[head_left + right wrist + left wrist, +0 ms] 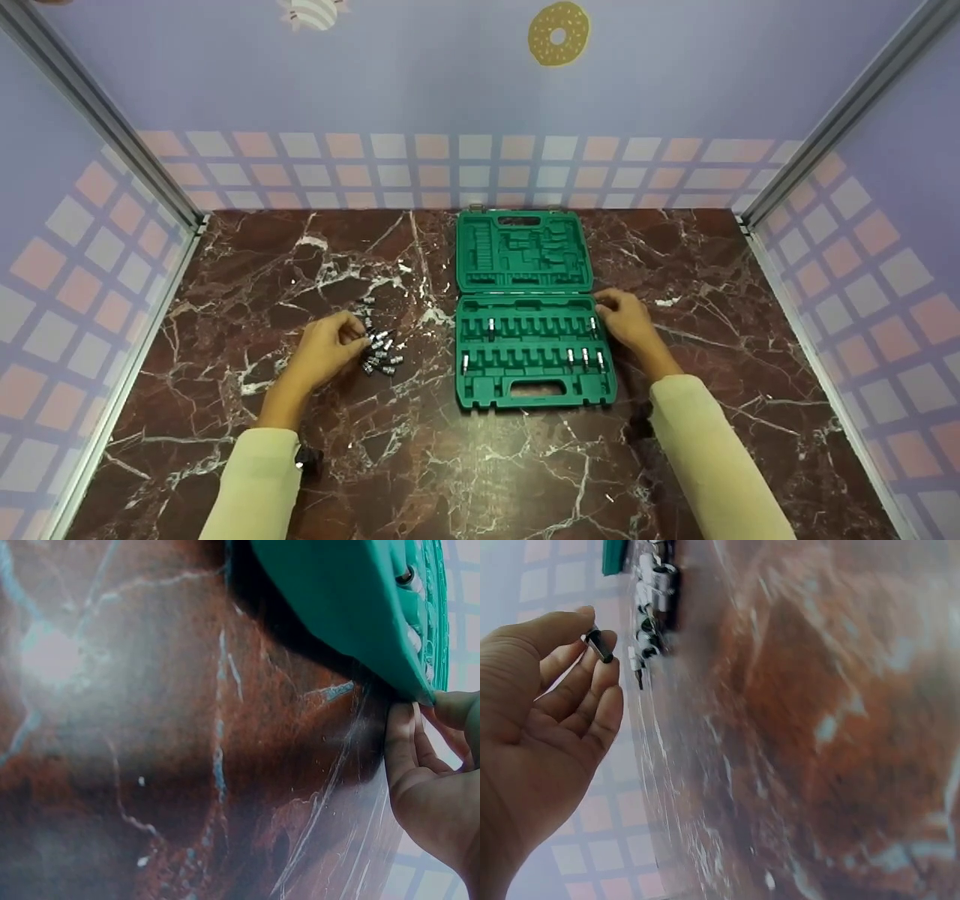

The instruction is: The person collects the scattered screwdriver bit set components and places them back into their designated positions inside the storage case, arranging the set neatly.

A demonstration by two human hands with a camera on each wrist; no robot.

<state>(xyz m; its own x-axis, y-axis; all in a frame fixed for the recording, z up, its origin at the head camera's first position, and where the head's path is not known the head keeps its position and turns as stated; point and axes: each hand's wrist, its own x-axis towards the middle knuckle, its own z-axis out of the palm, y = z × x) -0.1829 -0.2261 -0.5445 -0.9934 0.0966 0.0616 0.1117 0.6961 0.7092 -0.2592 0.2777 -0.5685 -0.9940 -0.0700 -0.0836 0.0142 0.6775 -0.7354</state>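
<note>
My left hand (324, 351) pinches a small socket bit (598, 645) between thumb and fingertips; its dark end points away from the palm in the left wrist view. Right beside that hand, several silver socket bits (386, 360) with dark tips lie in a loose pile. The green tool case (480, 381) lies unfolded, with a few bits seated upright in its two slotted rows, such as one bit (491, 327) at upper left. At the case's right side, my right hand (626, 321) grips the rim near the hinge, thumb on top and fingers lower down.
The case's lid (525, 255) lies flat behind its base, close to the back wall (480, 90). Dark red marble-patterned tabletop (420, 465) spreads around everything, bounded by patterned panels on three sides.
</note>
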